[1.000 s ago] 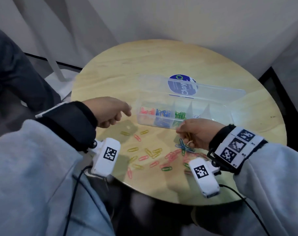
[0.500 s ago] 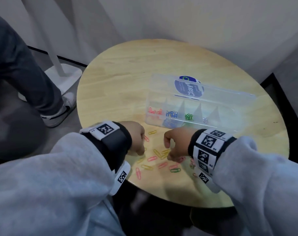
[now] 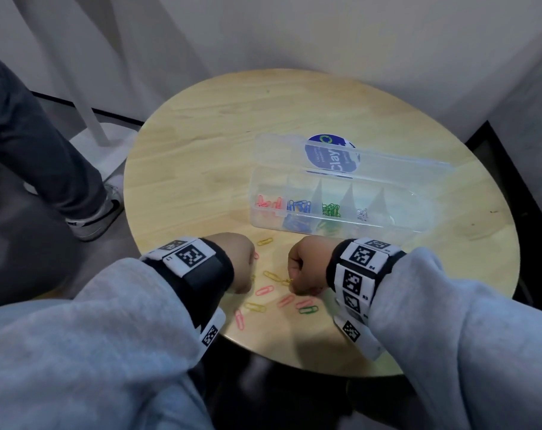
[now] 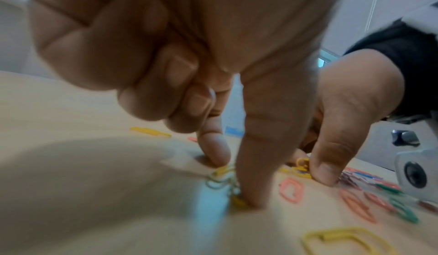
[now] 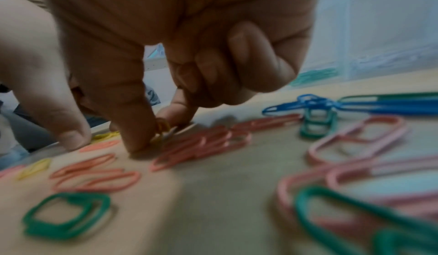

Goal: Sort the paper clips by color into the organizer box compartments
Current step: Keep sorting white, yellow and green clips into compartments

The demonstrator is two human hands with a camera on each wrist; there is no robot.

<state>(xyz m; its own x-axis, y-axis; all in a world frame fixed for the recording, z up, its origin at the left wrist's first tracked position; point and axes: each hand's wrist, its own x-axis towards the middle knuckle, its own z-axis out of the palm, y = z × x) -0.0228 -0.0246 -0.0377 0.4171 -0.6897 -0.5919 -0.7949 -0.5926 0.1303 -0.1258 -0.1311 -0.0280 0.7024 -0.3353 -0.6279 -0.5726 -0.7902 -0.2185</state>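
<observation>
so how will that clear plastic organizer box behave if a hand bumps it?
The clear plastic organizer box looks thin-walled and holds few clips, so it is probably light and would slide on the smooth round wooden table. It sits low and wide, so tipping seems unlikely.

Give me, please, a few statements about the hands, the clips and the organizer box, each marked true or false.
1. The organizer box has its lid open. True.
2. The right hand pinches a yellow paper clip. True.
3. The green clips in the box sit left of the blue clips in the box. False: they sit right of them.
4. The left hand hovers above the box. False: it is down among loose clips on the table.
</observation>
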